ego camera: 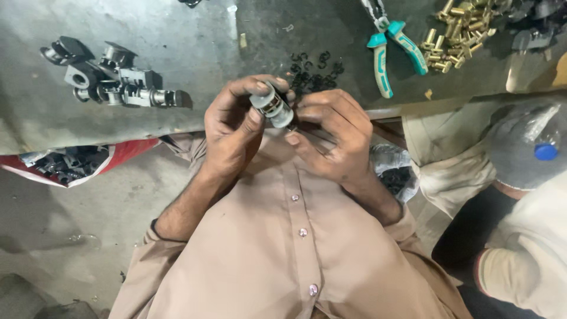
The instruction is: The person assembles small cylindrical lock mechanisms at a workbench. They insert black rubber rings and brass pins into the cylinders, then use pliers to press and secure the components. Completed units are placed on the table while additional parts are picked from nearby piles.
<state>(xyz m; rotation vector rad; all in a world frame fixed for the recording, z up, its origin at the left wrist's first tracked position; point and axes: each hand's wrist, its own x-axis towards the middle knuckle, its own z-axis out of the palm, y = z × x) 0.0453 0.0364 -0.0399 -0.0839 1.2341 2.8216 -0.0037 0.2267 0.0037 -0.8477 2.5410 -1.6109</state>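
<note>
- A small grey metal cylinder (273,105) sits pinched in the fingertips of the left hand (233,127), above the tan shirt (283,236).
- The right hand (333,139) grips its lower end from four o'clock.
- Black rings (316,71) lie at one o'clock on the worn grey table (177,35).
- Teal pliers (393,50) and brass pins (458,29) sit farther right; dark metal parts (112,80) lie at ten o'clock, with bare tabletop between.
</note>
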